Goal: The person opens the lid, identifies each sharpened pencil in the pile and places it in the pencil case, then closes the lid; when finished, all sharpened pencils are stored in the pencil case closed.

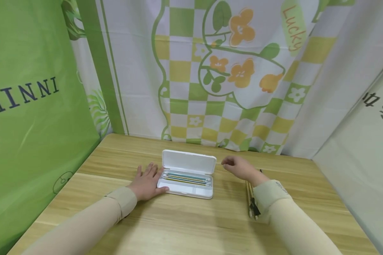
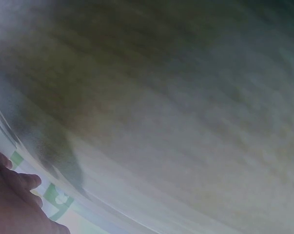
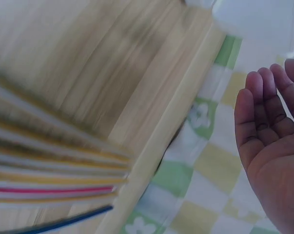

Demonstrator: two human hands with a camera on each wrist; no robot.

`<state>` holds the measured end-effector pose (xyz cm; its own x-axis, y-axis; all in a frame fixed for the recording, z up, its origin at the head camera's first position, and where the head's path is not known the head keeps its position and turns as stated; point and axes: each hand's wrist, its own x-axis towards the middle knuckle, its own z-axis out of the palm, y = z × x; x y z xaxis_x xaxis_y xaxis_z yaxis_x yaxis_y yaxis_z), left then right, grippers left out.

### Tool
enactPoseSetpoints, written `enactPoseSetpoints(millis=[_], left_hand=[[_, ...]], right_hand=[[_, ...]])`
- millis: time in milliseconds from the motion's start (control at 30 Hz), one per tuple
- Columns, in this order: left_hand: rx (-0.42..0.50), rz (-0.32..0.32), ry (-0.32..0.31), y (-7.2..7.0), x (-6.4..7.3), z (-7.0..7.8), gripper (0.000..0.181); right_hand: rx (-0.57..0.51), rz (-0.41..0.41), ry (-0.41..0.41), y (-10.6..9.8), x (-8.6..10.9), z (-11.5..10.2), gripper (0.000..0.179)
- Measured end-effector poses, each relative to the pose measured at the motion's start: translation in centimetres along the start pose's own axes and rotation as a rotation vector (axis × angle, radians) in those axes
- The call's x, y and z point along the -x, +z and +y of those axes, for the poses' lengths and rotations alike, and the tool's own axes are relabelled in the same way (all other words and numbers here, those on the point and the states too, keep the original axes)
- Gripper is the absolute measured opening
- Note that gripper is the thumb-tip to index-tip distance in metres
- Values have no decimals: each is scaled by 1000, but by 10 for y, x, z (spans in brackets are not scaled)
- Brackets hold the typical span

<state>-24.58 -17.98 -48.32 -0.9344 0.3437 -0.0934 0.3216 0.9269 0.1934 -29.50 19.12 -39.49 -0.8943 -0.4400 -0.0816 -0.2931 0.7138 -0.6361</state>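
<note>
A white pencil case [image 1: 189,161] stands on the table with its lid raised. Several pencils [image 1: 186,179] in blue and yellow tones lie in its tray. My left hand [image 1: 148,184] rests at the case's left end, fingers extended and thumb along the front corner. To the right of the lid, my right hand [image 1: 240,168] hovers with nothing in it. Its fingers [image 3: 254,97] are loosely bent in the right wrist view. More pencils [image 1: 249,198] lie beneath the right forearm, partly hidden by the sleeve.
A small black object [image 1: 254,207] lies at the near end of the pencils under the sleeve. The wooden table [image 1: 178,226] meets a patterned curtain [image 1: 194,88] at the back. Green fabric [image 1: 35,134] hangs at the left and white fabric [image 1: 360,152] at the right.
</note>
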Motion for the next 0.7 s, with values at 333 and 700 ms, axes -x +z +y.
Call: enactPoseSetpoints(millis=[333, 700], left_hand=[[-6, -12, -1, 3, -3, -1, 94], [-2, -18, -5, 0, -1, 0, 92]], right_hand=[[10, 73, 111, -19, 20, 36, 31], [69, 88, 211, -33, 38, 61, 36]])
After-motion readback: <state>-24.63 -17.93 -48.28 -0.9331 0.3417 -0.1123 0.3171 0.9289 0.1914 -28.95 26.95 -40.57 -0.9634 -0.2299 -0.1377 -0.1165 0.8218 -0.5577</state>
